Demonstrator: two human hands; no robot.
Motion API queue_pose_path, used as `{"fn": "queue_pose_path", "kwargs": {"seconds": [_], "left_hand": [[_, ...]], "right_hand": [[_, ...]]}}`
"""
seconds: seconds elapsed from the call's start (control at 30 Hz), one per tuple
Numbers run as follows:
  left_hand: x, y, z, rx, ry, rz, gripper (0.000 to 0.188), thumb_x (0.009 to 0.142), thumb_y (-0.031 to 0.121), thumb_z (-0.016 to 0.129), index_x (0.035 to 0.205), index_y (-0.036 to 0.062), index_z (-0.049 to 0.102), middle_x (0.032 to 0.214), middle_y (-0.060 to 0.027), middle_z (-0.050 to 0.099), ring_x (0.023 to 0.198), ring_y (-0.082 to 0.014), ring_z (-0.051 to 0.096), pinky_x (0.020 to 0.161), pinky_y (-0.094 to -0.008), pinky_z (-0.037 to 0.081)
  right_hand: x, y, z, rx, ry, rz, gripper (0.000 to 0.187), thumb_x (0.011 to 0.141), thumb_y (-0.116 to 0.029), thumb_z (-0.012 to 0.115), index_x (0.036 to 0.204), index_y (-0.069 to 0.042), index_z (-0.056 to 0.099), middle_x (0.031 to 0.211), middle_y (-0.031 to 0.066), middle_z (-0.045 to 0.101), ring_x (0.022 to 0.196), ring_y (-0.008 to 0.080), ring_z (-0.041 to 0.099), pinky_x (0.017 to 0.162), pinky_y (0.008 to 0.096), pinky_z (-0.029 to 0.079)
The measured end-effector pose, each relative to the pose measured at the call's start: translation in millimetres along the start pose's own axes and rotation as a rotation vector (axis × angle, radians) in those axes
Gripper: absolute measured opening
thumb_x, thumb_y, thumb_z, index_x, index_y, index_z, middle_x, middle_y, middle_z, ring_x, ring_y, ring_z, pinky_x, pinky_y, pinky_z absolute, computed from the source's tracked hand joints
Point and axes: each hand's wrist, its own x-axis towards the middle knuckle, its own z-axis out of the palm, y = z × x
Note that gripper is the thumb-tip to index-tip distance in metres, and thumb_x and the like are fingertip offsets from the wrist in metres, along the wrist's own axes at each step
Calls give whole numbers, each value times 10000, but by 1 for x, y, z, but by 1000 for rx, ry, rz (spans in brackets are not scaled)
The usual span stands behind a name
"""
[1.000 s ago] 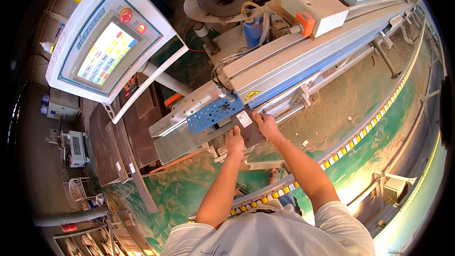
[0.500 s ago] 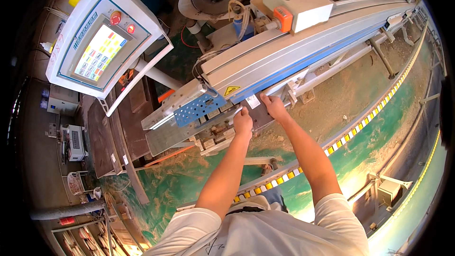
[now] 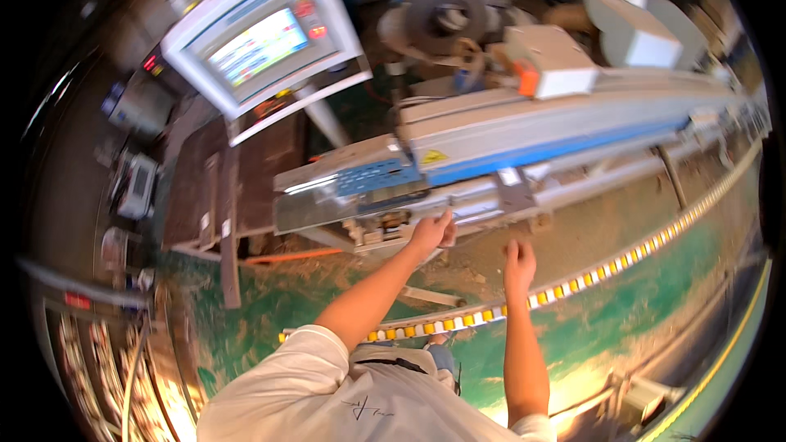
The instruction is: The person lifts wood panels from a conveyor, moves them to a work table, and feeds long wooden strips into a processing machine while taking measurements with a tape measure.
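My left hand (image 3: 432, 232) is at the near edge of a long edge-banding-type machine (image 3: 565, 127), its fingers curled and slightly smeared; nothing shows in them. Apart from the machine, my right hand (image 3: 520, 266) hangs over the floor with fingers drawn together, and nothing is visible in it. A dark flat panel (image 3: 516, 199) with a white label lies across the machine's front rails, beyond my right hand and touched by neither. Left of it are a blue perforated plate (image 3: 377, 176) and a shiny metal infeed table (image 3: 311, 211).
A control console (image 3: 262, 41) with a lit screen and red buttons stands at the far left. Brown boards (image 3: 229, 237) lean below it. A curved yellow-and-white roller track (image 3: 573, 285) runs between me and the machine. Rolls of band (image 3: 446, 20) lie behind.
The labelled panel has moved right along the machine, away from both hands. My hands have drawn back toward me and apart. The view has turned, shifting the console right.
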Motion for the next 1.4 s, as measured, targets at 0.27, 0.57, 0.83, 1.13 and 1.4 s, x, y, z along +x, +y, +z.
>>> {"fn": "queue_pose_path", "kwargs": {"seconds": [0.27,0.57,0.83,1.13,1.4], "left_hand": [[-150,-63,-323,-112,805,110,404,961,384,664,862,-5,707,667,-72,672,651,-158,633,630,-335,496],[-216,-174,-684,-745,1291,-216,437,917,249,726,1260,19,582,924,-141,650,784,-219,627,699,-398,529],[-216,-202,-799,-1110,1062,-84,428,971,165,661,1343,-1,528,1217,-139,561,1068,-268,610,979,-400,566],[-263,-165,-718,-1117,432,257,269,922,33,664,1167,-22,567,1050,-76,631,980,-218,669,936,-394,610],[-309,-157,-506,-864,219,276,539,918,116,721,1393,49,475,1284,-60,587,1160,-189,577,1004,-362,479]], "right_hand": [[-178,12,81,-436,-572,-176,264,979,-245,630,961,13,683,697,128,672,576,201,629,574,370,499],[-191,14,108,-771,-415,-244,205,938,-145,611,1047,16,676,714,128,705,606,239,676,588,362,529],[-192,-3,196,-414,-692,1,182,959,-115,597,1041,30,669,828,116,718,706,166,700,634,306,561],[-264,-135,416,-268,-927,24,286,947,-230,665,1072,26,687,928,116,717,843,187,691,761,322,529],[-257,-236,558,-25,-955,283,653,987,-553,555,1309,14,580,1222,109,644,1026,188,643,879,342,520]]}}
